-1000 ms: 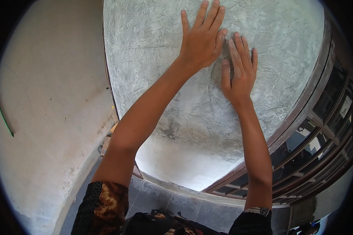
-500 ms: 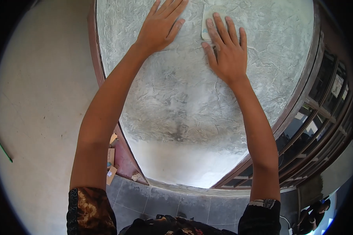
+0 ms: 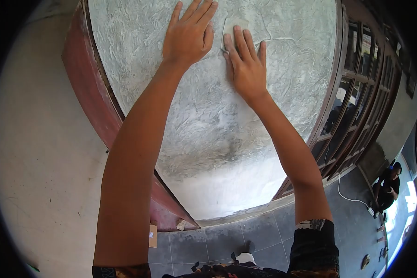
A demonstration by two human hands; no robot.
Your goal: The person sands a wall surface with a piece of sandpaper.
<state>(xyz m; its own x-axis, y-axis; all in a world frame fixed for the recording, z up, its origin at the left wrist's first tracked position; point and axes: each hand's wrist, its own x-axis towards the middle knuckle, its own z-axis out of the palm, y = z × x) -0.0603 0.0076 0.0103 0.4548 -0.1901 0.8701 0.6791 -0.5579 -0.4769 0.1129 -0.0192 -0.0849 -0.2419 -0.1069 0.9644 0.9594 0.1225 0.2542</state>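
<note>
My left hand (image 3: 187, 39) lies flat against the grey, rough-textured wall panel (image 3: 208, 92), fingers spread, with nothing in it. To its right, my right hand (image 3: 249, 69) presses a thin pale sheet (image 3: 236, 24) to the same surface. Its fingers stretch upward over the sheet and cover most of it; only the upper part shows. What kind of sheet it is I cannot make out. Creased ridges and darker smudges mark the wall, and its lower strip is smooth and white.
A reddish-brown frame (image 3: 90, 88) edges the wall on the left, and windows with brown frames (image 3: 356, 102) line the right. Dark floor tiles (image 3: 227, 241) lie below, with a cardboard box (image 3: 152, 235) and a white cable (image 3: 352, 198). A person (image 3: 387, 187) sits at far right.
The view has swung toward the right. My right hand and the pale sheet now sit closer to my left hand, which remains flat on the wall. More of the windows and seated person shows.
</note>
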